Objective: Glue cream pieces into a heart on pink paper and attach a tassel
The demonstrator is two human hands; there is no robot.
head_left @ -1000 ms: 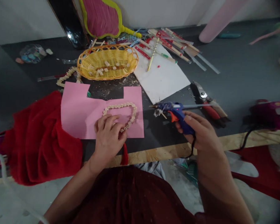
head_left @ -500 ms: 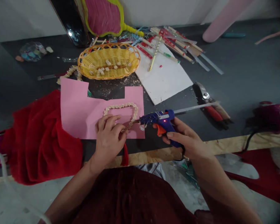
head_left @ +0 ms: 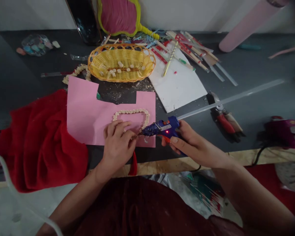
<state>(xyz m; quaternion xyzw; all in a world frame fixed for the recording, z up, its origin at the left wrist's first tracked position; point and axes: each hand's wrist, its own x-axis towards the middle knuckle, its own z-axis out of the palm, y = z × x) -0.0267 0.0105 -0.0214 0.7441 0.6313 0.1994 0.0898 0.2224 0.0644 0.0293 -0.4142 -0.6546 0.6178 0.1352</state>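
Observation:
A loop of small cream beads (head_left: 131,111) lies on pink paper (head_left: 82,111). At the loop's lower edge, my left hand (head_left: 118,139) pinches the strand, the fingertips partly hiding it. A red tassel (head_left: 133,164) hangs below those fingers over the table edge. My right hand (head_left: 189,141) is wrapped round a blue glue gun (head_left: 159,127) with a lit red light. Its nozzle points left and meets the strand beside my left fingertips. A long clear glue stick (head_left: 231,99) sticks out of the gun's back.
Behind the paper are a yellow basket (head_left: 121,62) holding cream pieces and a white sheet (head_left: 177,82) with wrapped sticks. Red cloth (head_left: 44,141) lies left. Pliers (head_left: 221,114), a purple device (head_left: 282,131) and a pink bottle (head_left: 248,28) are to the right.
The glue gun has moved left and slightly down in my right hand, bringing its nozzle closer to my left fingertips. More of the clear stick shows behind it. The whole view has shifted slightly.

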